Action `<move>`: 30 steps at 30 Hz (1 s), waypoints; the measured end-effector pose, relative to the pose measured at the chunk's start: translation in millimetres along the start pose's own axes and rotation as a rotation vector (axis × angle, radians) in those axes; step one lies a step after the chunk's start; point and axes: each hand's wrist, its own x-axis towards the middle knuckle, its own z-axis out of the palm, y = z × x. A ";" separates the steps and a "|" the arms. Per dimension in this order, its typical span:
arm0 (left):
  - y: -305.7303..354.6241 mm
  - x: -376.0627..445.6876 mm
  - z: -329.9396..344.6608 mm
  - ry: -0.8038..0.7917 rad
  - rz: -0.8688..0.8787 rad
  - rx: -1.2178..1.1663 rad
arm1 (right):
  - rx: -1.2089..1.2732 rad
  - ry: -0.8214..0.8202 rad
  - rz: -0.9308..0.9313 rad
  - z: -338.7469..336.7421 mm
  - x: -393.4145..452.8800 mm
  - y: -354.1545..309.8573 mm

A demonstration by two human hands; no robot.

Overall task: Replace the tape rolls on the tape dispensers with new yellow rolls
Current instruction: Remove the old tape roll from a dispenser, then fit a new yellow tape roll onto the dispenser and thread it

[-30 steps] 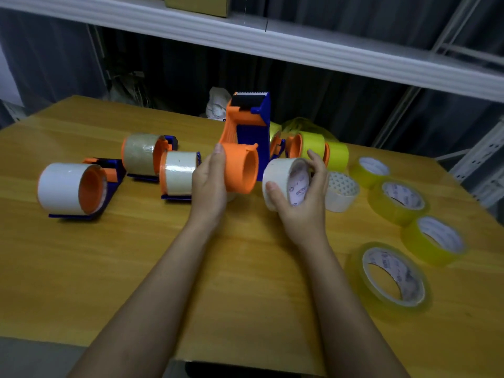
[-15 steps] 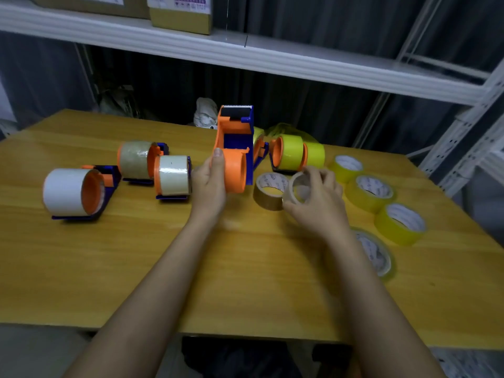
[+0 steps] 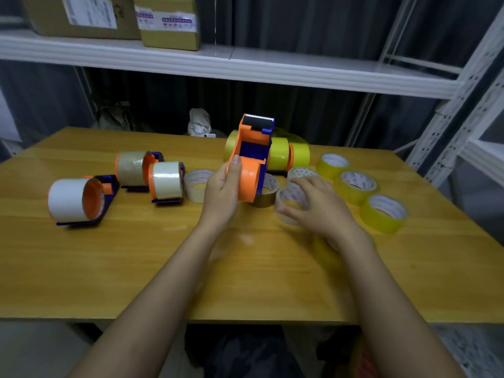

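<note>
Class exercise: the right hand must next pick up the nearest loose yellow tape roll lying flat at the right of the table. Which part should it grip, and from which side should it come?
Come from above. The yellow roll lies flat with its core hole facing up, so probably thumb into the hole and fingers on the outer wall, pinching the near rim. That side faces the right hand and is clear; another yellow roll sits close behind it.

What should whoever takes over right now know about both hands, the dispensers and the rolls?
Left hand: holding the emptied dispenser by its orange hub.
Right hand: open, resting on a clear used roll on the table.
Done: two dispensers with yellow rolls stand behind.
Left: load the held one from the loose yellow rolls at right, then redo the three dispensers with old rolls at left.
</note>
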 end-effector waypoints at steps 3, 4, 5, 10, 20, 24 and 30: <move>-0.6 -9.1 9.9 -0.023 0.010 -0.010 | 0.018 -0.045 -0.071 -9.2 -23.1 10.9; -0.7 -12.8 14.7 -0.024 0.012 -0.017 | 0.019 -0.057 -0.079 -11.0 -31.1 16.3; -1.0 -16.7 19.3 -0.024 0.009 -0.021 | 0.009 -0.066 -0.083 -12.3 -38.5 21.7; 0.0 -31.8 39.6 -0.040 -0.010 -0.048 | -0.079 -0.185 0.011 -17.0 -62.8 47.9; 8.6 -45.4 59.6 -0.128 -0.025 -0.034 | -0.070 -0.267 0.098 -3.7 -67.9 64.1; 11.4 -46.7 57.4 -0.097 -0.038 -0.045 | -0.048 -0.179 0.071 -3.7 -70.8 65.4; 15.2 -39.2 41.9 -0.021 -0.027 -0.044 | 0.345 0.109 -0.012 -10.8 -67.9 64.2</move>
